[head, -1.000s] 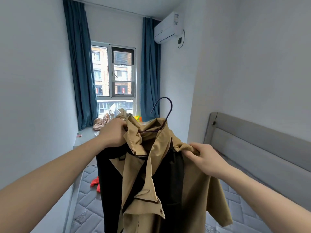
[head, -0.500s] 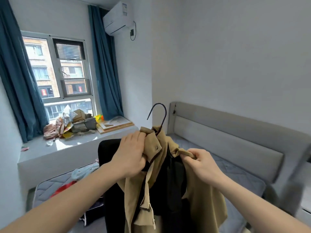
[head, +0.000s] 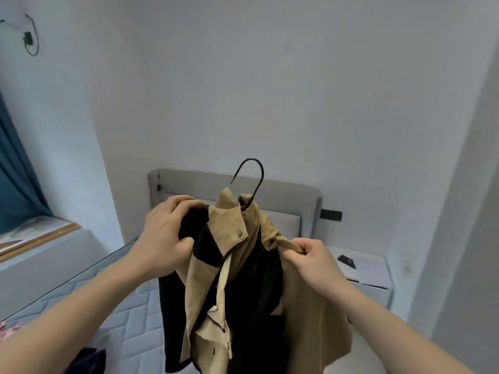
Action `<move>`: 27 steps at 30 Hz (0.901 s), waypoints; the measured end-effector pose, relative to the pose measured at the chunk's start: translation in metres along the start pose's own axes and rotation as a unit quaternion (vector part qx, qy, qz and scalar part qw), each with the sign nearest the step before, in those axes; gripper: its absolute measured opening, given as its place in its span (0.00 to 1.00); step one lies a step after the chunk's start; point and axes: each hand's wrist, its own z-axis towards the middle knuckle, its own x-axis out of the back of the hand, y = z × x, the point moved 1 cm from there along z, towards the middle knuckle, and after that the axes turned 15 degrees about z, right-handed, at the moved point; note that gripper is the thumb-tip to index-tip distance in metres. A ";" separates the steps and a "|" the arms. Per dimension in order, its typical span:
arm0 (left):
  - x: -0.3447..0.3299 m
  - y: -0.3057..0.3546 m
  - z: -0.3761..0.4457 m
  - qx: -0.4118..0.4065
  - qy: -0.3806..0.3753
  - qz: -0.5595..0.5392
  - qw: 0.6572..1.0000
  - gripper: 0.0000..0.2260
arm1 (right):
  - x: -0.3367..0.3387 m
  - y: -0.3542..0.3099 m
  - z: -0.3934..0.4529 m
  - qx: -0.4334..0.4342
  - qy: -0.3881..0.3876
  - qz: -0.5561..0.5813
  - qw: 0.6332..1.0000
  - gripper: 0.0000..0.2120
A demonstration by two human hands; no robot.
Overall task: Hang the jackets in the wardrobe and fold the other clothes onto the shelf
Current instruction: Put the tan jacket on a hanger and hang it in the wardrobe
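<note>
Head view.

Jacket (head: 305, 314): tan, with black lining or a black garment inside it; which of the two cannot be told. It hangs on a hanger, held up in the air in front of the person, above the bed. Collar upright around the hanger neck; front open; one metal snap visible on the collar flap; lower part runs out of frame at the bottom.

Hanger (head: 252, 172): dark, hook upright above the collar, hooked on nothing. Its shoulders are hidden under the cloth.

Left hand (head: 167, 236): fingers curled over the top of the black cloth at the jacket's left shoulder, thumb pressed in from below; it grips that shoulder.

Right hand (head: 314, 261): thumb and fingers pinch a bunched fold of tan cloth at the jacket's right shoulder.

Bed (head: 89, 300): quilted grey mattress below and left of the jacket. Grey padded headboard (head: 294, 197) against the wall, directly behind the hanger.

Nightstand (head: 375, 273): white, right of the headboard, with a dark flat item and papers on top.

Curtain (head: 13, 179): blue, at the left edge.

Pink cloth (head: 6, 329): on the mattress at the left edge, only partly in frame.

Dark cloth (head: 86, 361): on the mattress at the bottom edge.
</note>
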 end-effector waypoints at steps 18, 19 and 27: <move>-0.157 0.327 0.149 -0.264 -0.105 -0.149 0.947 0.29 | 0.292 0.046 -0.134 -0.137 0.317 -0.082 0.935 0.25; -0.166 0.342 0.155 -0.276 -0.110 -0.159 0.942 0.29 | 0.303 0.049 -0.139 -0.142 0.333 -0.084 0.928 0.24; -0.247 0.436 0.212 -0.352 -0.167 -0.208 0.897 0.29 | 0.369 0.090 -0.153 -0.190 0.451 -0.100 0.866 0.23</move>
